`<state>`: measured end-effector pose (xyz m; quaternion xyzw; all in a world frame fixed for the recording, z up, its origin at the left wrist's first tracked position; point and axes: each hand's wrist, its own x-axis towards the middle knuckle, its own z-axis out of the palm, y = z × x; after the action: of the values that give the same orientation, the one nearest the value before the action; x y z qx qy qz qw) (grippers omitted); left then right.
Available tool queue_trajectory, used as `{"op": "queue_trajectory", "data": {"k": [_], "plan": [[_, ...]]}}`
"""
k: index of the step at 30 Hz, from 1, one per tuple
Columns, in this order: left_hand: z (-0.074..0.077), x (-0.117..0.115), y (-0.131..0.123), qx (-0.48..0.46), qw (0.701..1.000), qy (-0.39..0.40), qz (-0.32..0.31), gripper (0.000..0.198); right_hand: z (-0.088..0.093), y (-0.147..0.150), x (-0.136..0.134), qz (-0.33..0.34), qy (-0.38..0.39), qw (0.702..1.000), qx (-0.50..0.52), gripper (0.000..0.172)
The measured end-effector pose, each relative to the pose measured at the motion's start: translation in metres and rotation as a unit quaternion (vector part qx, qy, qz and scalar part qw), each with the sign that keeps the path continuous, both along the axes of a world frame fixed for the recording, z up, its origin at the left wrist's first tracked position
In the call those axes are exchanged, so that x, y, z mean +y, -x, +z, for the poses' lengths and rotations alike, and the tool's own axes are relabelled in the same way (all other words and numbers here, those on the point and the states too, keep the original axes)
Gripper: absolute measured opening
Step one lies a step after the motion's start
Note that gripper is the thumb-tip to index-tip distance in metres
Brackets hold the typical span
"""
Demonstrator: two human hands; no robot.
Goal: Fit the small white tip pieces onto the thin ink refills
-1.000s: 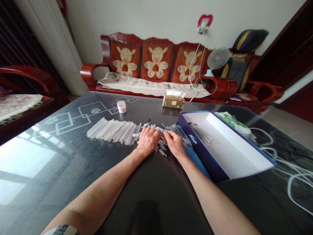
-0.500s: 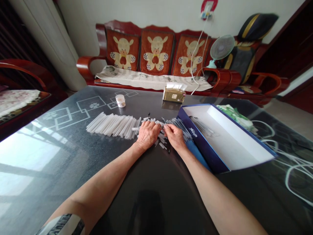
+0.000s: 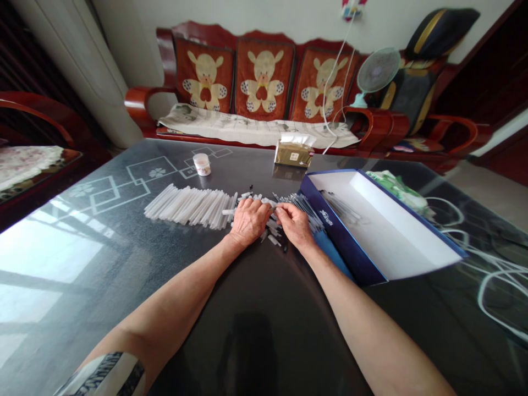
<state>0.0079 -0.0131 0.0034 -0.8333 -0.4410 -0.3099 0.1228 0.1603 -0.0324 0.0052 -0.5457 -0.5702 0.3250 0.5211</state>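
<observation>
My left hand [image 3: 249,221] is closed around a white translucent pen barrel [image 3: 227,212], whose end pokes out on its left side. Fingertips of my right hand [image 3: 293,223] pinch together at the barrel's other end; the small piece between them is too hidden to name. Under and around both hands lie short white caps [image 3: 273,240] and a few small black plugs [image 3: 284,248]. A row of white pen barrels [image 3: 190,206] stretches to the left. Right of my hands, thin pen refills [image 3: 303,204] lie in a pile against the box.
A blue box [image 3: 412,258] with a white inside stands at the right, several thin refills [image 3: 340,206] in it. Farther back are a small white tub [image 3: 202,164] and a tissue pack [image 3: 293,151]. White cables [image 3: 487,275] and a green-white bag [image 3: 398,192] lie beyond the box.
The view has tilted slightly, so the scene sits a little higher or lower in places. Both hands stay together over the caps, with the barrel still in my left hand.
</observation>
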Motion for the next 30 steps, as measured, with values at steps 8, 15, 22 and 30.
{"op": "queue_trajectory", "data": {"k": [8, 15, 22, 30], "plan": [[0.002, -0.002, 0.000, 0.012, 1.000, 0.005, 0.000, 0.038, 0.001, -0.001, -0.002, -0.030, 0.008, 0.999, -0.017, 0.034], [0.003, -0.002, 0.000, 0.006, 1.000, 0.006, -0.005, 0.039, 0.001, 0.000, -0.002, 0.005, 0.012, 1.000, 0.015, 0.031], [0.000, 0.001, 0.001, 0.004, 1.000, 0.012, -0.009, 0.037, -0.002, -0.002, 0.002, -0.002, 0.017, 1.000, 0.009, 0.030], [-0.004, 0.008, 0.008, -0.025, 0.999, 0.000, 0.038, 0.033, -0.011, -0.003, 0.005, -0.021, -0.063, 0.996, -0.054, 0.021]]}}
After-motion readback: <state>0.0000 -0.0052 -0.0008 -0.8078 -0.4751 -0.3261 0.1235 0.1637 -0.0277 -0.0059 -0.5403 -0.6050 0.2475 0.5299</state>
